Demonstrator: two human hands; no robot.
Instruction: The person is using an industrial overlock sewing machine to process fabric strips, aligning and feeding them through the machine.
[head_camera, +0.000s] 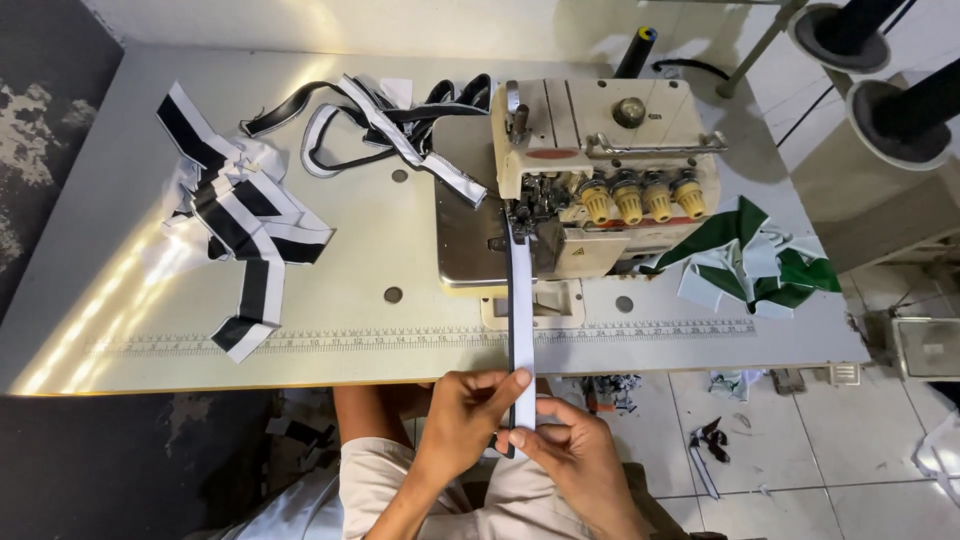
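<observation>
White-and-dark fabric strip (520, 300) runs lengthwise straight away from the person, from both hands up over the tabletop (400, 330) edge to the sewing machine (600, 170). The left hand (465, 415) and right hand (570, 450) pinch its near end, about equally close.

bright, sharp view — glare streaks the table (120, 330), edges bow.

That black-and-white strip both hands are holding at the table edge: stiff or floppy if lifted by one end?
Probably floppy: the strip looks like thin fabric, held straight only between the sewing machine and the left hand and right hand. Similar strips lie crumpled and folded on the table, so it likely drapes. Probably light, too.
</observation>
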